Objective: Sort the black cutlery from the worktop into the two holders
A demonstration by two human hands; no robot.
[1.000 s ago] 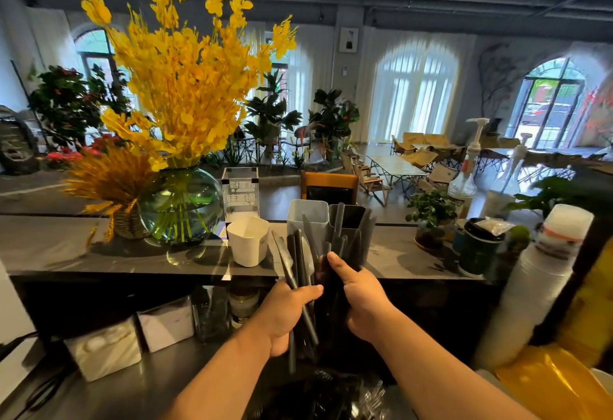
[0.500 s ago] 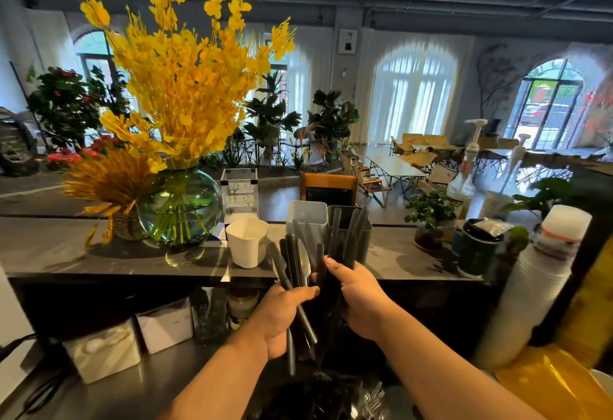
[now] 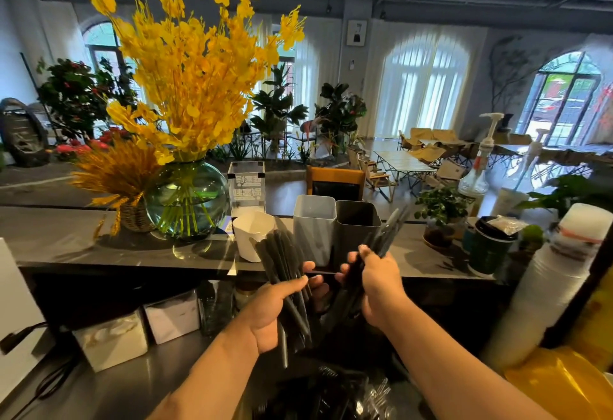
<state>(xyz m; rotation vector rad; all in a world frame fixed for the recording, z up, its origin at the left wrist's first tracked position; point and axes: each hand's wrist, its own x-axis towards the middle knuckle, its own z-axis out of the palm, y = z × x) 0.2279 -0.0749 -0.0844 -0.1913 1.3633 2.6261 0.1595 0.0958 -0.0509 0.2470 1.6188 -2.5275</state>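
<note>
Two square holders stand side by side on the raised counter: a light grey holder (image 3: 313,225) and a dark grey holder (image 3: 356,230) to its right. My left hand (image 3: 278,307) grips a bundle of black cutlery (image 3: 282,260) that fans up and to the left, in front of the light holder. My right hand (image 3: 378,282) grips a second, smaller bundle of black cutlery (image 3: 388,230) whose tips lean up to the right, past the dark holder's right side. More black cutlery (image 3: 328,393) lies in a pile on the lower worktop beneath my hands.
A white paper cup (image 3: 250,234) stands left of the holders, beside a round glass vase (image 3: 185,200) of yellow flowers. A potted plant (image 3: 439,217), a dark lidded cup (image 3: 489,247) and a stack of white cups (image 3: 550,287) crowd the right. Tissue boxes (image 3: 112,340) sit lower left.
My hands have drawn apart, splitting the one bunch of cutlery into two bundles. The left bundle swung left, the right one tilted right, and the holders' openings now show.
</note>
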